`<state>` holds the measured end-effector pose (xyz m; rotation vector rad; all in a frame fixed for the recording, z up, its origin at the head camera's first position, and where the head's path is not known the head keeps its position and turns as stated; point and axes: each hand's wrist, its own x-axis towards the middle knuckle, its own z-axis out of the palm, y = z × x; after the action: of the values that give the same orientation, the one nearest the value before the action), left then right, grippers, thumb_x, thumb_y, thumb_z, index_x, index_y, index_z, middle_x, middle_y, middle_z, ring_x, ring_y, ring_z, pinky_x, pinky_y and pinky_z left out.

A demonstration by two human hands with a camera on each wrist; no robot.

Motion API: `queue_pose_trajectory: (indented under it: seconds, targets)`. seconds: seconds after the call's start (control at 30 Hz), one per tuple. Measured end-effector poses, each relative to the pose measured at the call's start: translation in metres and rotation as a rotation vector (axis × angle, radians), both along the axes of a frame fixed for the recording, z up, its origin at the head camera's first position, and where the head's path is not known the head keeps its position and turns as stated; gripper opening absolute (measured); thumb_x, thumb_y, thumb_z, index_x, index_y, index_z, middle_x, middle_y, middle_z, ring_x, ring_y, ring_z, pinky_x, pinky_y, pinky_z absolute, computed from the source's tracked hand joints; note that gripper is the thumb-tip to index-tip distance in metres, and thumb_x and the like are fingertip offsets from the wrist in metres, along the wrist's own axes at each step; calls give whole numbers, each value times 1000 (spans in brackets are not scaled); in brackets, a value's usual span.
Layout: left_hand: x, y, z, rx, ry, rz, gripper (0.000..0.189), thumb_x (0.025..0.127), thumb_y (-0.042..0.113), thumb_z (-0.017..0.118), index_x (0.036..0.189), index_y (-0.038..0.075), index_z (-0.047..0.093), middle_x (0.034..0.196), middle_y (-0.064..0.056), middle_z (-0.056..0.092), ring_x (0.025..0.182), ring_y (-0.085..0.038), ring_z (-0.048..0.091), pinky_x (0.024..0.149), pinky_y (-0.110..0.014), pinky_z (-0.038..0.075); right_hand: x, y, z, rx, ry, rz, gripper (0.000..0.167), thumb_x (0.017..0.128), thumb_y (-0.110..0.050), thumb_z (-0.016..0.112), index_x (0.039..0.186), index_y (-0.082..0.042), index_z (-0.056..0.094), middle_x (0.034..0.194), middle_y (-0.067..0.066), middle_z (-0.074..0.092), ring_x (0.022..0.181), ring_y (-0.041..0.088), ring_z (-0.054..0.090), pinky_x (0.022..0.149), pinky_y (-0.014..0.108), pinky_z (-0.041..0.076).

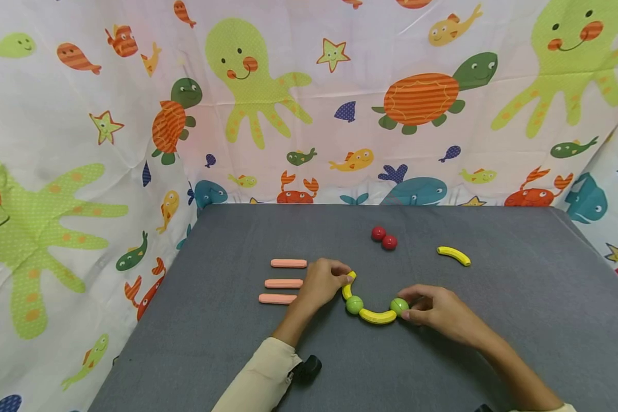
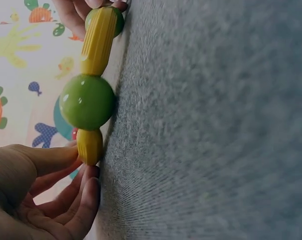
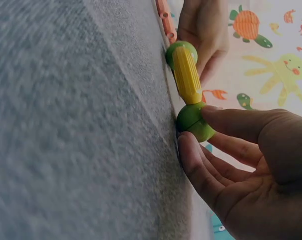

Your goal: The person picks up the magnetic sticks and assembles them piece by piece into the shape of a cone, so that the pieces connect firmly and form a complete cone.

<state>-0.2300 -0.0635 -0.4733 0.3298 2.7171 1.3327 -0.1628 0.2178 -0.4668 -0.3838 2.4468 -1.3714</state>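
A chain of toy pieces lies on the grey cloth: a yellow curved rod (image 1: 347,290), a green ball (image 1: 354,305), a second yellow curved rod (image 1: 377,317) and another green ball (image 1: 399,306), joined end to end in a U shape. At the upper left end, my left hand (image 1: 325,281) pinches the first rod between thumb and fingers. My right hand (image 1: 438,312) grips the right-hand green ball (image 3: 195,122), its thumb and forefinger on opposite sides. In the left wrist view, the near green ball (image 2: 87,102) sits between the two ribbed yellow rods.
Left of my left hand lie three salmon-pink straight rods (image 1: 288,264) in a column. Two red balls (image 1: 384,238) sit side by side farther back. A loose yellow curved rod (image 1: 454,256) lies at the right. A sea-animal curtain (image 1: 335,143) hangs behind the grey table (image 1: 226,240).
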Motion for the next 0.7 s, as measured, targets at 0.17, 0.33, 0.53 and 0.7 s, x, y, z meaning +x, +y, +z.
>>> queue_pose_trajectory:
  seconds: [0.17,0.33,0.53,0.7]
  targets:
    - [-6,2,-1,18,9,22,12,97,15,79,107,10,84,102,-1,79,90,-9,68,74,-24,56,0,-4,-3,-2,17,-25,38,94,-24,81,128,-9,73,118,9,74,92,16,72,68,30,58]
    - [-9,4,-4,22,25,40,12,98,14,78,107,9,84,102,-1,79,91,-9,68,75,-24,56,-1,-7,-4,-1,4,-45,37,94,-24,82,128,-10,73,118,7,74,93,18,72,68,31,58]
    - [-4,5,-1,22,83,54,18,98,14,77,113,5,82,106,-5,79,96,-15,71,81,-31,59,-2,-8,-3,-14,15,-43,36,95,-24,82,127,-11,73,117,7,74,94,18,72,69,30,58]
    - [6,7,4,76,136,64,29,99,19,78,123,4,78,110,-6,77,99,-15,71,85,-32,59,-5,-6,0,-22,22,-35,37,96,-26,80,128,-9,72,119,9,74,98,19,73,73,30,60]
